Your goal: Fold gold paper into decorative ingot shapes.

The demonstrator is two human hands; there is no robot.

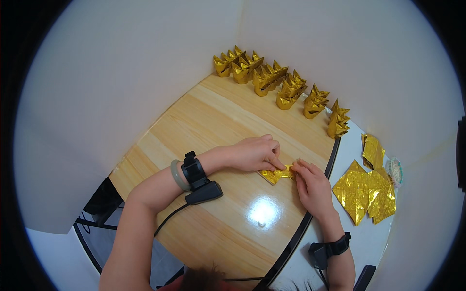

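A small piece of folded gold foil paper (270, 176) lies on the wooden tabletop between my hands. My left hand (255, 153) has its fingers curled, with the index fingertip pressing down on the paper. At the paper's right end, my right hand (311, 185) pinches the edge, its fingers bent together. Part of the paper is hidden under the fingers of both hands.
Several folded gold paper pieces with pointed tips (270, 77) stand in stacked rows along the table's far edge. Flat gold foil sheets (352, 193) lie on a white surface at right, near a small round pale item (395, 172). Pale walls (160, 58) enclose the table.
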